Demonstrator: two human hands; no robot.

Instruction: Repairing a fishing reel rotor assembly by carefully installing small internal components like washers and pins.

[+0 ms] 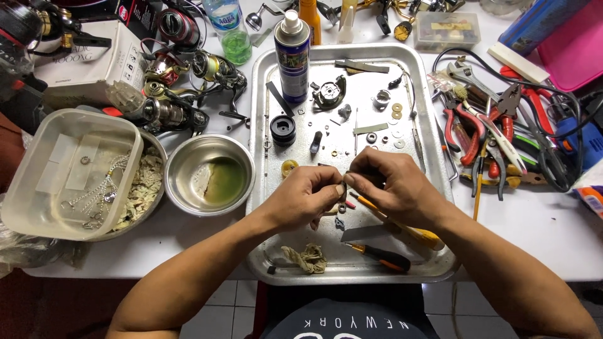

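At the far end of your metal tray [414,59] stands a blue-labelled spray can [293,56], a blue-labelled water bottle [228,28] to its left, then a white carton [94,63] at far left.

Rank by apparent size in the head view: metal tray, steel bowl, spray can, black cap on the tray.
1. Metal tray, largest by far.
2. Steel bowl.
3. Spray can, which stands upright toward the camera, so it may look shorter than it is.
4. Black cap, smallest.
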